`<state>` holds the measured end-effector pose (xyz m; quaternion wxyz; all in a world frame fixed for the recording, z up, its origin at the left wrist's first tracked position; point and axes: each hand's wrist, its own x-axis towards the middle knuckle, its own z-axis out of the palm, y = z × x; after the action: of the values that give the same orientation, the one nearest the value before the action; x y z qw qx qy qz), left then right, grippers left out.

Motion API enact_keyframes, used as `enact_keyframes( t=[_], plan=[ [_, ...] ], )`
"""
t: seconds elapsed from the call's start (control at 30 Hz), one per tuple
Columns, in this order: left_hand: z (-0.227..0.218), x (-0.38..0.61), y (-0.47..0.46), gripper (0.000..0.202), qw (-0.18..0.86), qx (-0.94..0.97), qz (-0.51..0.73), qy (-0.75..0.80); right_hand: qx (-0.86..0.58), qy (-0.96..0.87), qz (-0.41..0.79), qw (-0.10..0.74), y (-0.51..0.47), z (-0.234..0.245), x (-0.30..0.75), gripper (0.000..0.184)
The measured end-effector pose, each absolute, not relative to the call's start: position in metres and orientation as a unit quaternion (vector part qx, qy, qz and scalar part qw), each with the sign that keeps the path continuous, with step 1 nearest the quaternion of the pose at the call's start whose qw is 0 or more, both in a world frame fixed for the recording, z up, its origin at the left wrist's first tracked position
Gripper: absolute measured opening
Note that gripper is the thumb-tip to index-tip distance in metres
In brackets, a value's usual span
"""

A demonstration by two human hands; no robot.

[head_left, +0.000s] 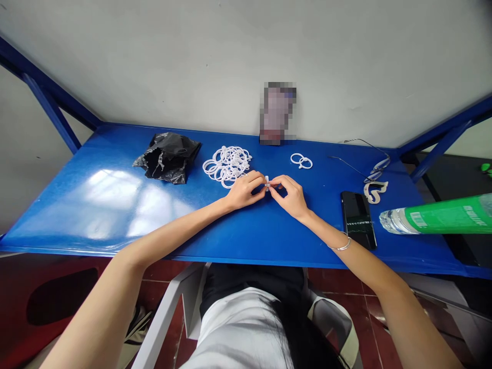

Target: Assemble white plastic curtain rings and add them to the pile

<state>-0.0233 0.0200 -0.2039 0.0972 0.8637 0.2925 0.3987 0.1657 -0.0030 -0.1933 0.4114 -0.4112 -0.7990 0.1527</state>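
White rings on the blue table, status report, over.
Left hand, right hand: pinching small white piece. White rings piled by left hand. Black bag left of pile, not blocking.

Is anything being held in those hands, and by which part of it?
Yes: the left hand and the right hand together pinch a small white object. Exactly which part they hold is too small and covered to tell.
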Motion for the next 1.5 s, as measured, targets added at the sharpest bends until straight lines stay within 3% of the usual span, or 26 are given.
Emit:
enact_keyframes(
  t=[1.5],
  plan=[
    [-0.2057, -0.0239, 0.0192, 0.014, 0.098, 0.875, 0.373, 0.292, -0.407, -0.8, 0.146, 0.416, -0.003, -0.1941, 0.1657, 0.004]
  ],
)
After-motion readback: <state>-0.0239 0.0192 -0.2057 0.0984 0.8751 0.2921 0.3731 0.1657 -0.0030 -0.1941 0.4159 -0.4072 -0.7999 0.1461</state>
